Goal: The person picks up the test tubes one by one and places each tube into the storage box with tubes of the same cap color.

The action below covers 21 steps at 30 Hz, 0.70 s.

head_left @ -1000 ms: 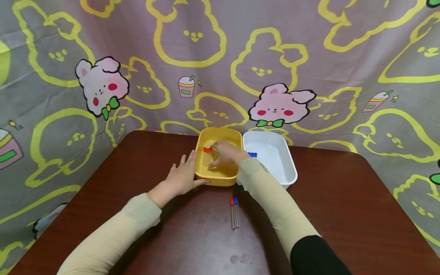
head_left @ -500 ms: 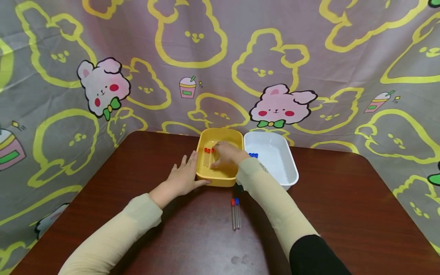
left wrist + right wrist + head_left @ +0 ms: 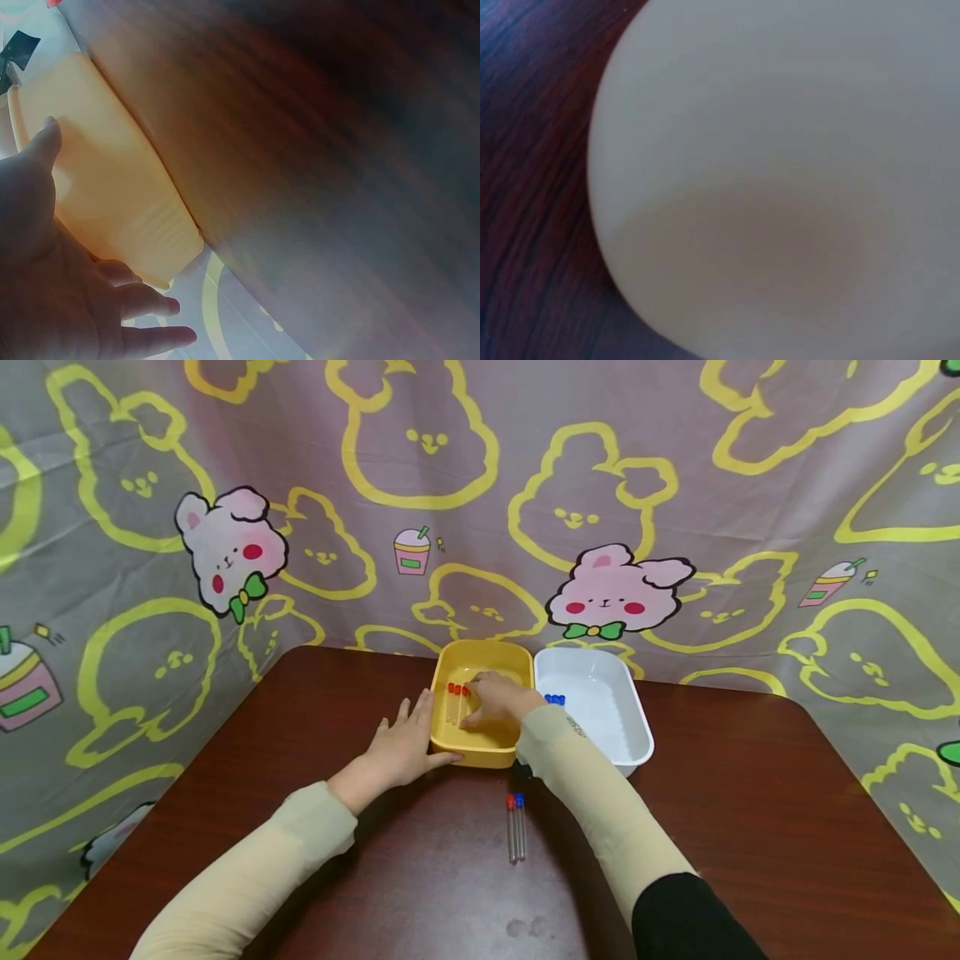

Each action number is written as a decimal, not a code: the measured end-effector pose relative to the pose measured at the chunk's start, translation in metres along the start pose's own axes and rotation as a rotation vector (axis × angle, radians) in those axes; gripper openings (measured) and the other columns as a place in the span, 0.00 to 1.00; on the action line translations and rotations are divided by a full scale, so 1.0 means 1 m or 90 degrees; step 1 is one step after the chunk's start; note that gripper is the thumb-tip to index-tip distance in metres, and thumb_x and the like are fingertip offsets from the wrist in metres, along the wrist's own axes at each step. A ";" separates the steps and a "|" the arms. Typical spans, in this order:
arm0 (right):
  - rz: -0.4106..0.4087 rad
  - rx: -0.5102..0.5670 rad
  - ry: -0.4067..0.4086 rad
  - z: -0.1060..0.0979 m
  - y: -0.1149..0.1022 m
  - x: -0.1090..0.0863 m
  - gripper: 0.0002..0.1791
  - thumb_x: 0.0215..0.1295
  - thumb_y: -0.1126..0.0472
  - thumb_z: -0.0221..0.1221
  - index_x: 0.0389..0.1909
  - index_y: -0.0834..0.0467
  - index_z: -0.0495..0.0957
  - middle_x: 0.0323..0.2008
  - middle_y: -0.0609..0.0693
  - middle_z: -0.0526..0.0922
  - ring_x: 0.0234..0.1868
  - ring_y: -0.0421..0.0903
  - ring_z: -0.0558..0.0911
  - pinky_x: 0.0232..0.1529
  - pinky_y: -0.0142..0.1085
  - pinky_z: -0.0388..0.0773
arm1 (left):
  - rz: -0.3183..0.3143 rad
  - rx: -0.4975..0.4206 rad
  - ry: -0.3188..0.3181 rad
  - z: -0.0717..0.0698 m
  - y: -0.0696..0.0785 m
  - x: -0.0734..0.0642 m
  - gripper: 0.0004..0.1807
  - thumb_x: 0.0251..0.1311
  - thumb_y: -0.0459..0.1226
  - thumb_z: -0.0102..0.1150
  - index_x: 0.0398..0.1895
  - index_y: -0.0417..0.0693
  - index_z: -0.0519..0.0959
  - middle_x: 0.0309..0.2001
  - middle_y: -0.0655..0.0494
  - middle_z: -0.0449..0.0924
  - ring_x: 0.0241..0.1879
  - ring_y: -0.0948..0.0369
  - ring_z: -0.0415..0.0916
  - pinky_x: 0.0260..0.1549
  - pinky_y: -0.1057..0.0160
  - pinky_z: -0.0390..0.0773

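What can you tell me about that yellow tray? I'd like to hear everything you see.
The yellow tray is an open-topped, round-cornered rectangular bin with a smooth rim, plastic by its look. It stands upright on the dark brown table, just left of the white tray; whether they touch is unclear. Red-capped clear tubes lie inside. The left hand rests against its left side and near edge; the right hand is inside, any contact hidden.

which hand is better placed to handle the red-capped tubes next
Probably the right hand: it is inside the yellow tray, beside the red-capped tubes; the left hand is outside, at its wall.
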State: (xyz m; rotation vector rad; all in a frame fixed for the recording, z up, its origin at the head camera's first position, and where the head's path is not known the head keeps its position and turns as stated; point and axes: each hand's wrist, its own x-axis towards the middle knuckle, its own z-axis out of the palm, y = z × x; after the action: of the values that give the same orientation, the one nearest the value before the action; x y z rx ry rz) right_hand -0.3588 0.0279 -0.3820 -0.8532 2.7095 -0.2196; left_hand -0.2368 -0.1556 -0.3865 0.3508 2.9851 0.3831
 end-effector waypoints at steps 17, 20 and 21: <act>0.003 0.014 -0.006 -0.002 0.000 -0.003 0.47 0.65 0.38 0.66 0.78 0.57 0.63 0.75 0.58 0.65 0.75 0.55 0.63 0.75 0.48 0.56 | -0.005 -0.001 -0.004 0.000 0.000 0.001 0.64 0.63 0.66 0.60 0.83 0.38 0.35 0.82 0.42 0.36 0.78 0.38 0.42 0.69 0.31 0.53; 0.007 0.029 -0.012 -0.002 0.000 -0.004 0.48 0.65 0.39 0.67 0.79 0.57 0.62 0.76 0.58 0.64 0.76 0.56 0.62 0.75 0.48 0.55 | -0.007 -0.002 -0.005 0.000 -0.001 0.001 0.64 0.63 0.66 0.60 0.83 0.38 0.35 0.82 0.43 0.36 0.78 0.38 0.41 0.69 0.32 0.53; 0.005 0.028 -0.012 -0.002 0.000 -0.004 0.48 0.65 0.38 0.67 0.79 0.57 0.62 0.76 0.58 0.63 0.76 0.56 0.62 0.75 0.48 0.55 | -0.006 -0.001 -0.003 0.001 -0.001 0.001 0.64 0.63 0.66 0.60 0.83 0.38 0.35 0.82 0.43 0.36 0.78 0.38 0.42 0.69 0.31 0.53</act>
State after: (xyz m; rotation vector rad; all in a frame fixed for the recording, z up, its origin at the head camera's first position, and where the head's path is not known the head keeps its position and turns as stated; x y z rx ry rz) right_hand -0.3563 0.0307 -0.3787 -0.8268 2.6800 -0.2672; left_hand -0.2375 -0.1562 -0.3875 0.3367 2.9810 0.3843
